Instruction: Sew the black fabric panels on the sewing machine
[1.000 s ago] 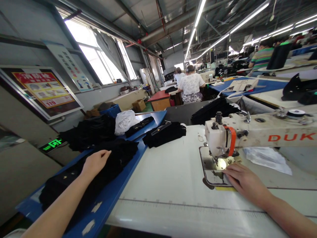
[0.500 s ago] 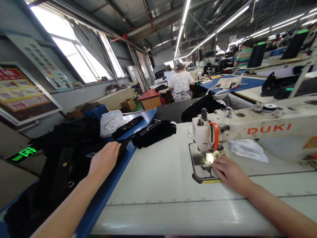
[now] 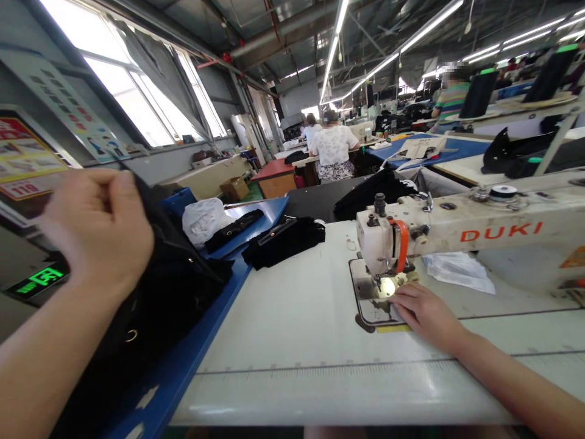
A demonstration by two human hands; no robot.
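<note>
My left hand (image 3: 103,225) is raised at the left, its fingers closed on black fabric (image 3: 169,286) that hangs down over the blue table (image 3: 219,326). Gold rings show on the fabric. My right hand (image 3: 420,311) rests on the bed of the white sewing machine (image 3: 498,235), fingertips pressed together beside the lit needle plate (image 3: 372,305). What those fingertips hold, if anything, is too small to make out. Between the hands, a stack of black pieces (image 3: 286,242) lies at the far edge of the white tabletop (image 3: 292,329).
A white plastic bag (image 3: 203,221) and a black strap (image 3: 235,230) lie on the blue surface. White labels (image 3: 457,272) sit under the machine arm. More black fabric (image 3: 375,192) is behind the machine head. A person in a white top (image 3: 333,146) sits ahead.
My left hand has moved up and to the left, lifting black fabric off the pile on the blue table. My right hand has stayed almost in place by the needle plate.
</note>
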